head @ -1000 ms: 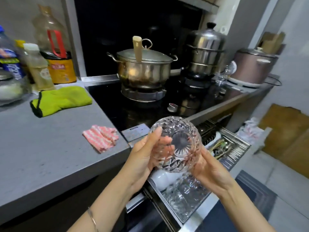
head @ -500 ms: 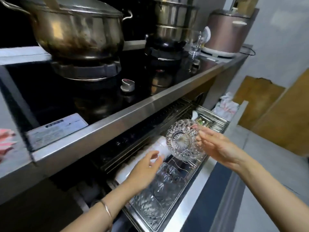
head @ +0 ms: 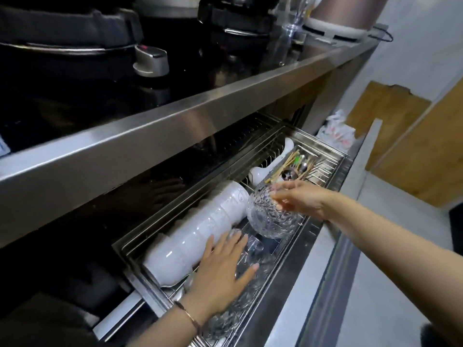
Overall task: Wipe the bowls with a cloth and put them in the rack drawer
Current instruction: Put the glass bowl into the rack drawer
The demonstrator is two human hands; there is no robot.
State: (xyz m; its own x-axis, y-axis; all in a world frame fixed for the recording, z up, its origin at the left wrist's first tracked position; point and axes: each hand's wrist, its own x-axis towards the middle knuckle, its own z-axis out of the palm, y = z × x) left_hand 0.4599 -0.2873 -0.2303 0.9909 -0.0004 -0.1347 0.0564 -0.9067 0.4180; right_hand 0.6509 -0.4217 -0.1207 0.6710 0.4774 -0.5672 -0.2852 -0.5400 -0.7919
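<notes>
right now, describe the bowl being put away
Under the steel counter, the pulled-out wire rack drawer holds a row of white bowls. At its far end, the right hand grips the clear cut-glass bowl; other glassware lies under the left hand.

A silver metal stove knob [head: 150, 61] sits on the glossy black glass cooktop [head: 75, 101]. A pink rice cooker [head: 345, 11] stands farther right. Brown wooden boards [head: 413, 166] stand by the wall near a white plastic bag [head: 335, 134].

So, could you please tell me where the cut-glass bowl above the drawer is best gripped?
Probably take the cut-glass bowl by its upper edge, from the right and above, as the right hand does: the white bowl stack crowds its left, and glassware lies beneath.
</notes>
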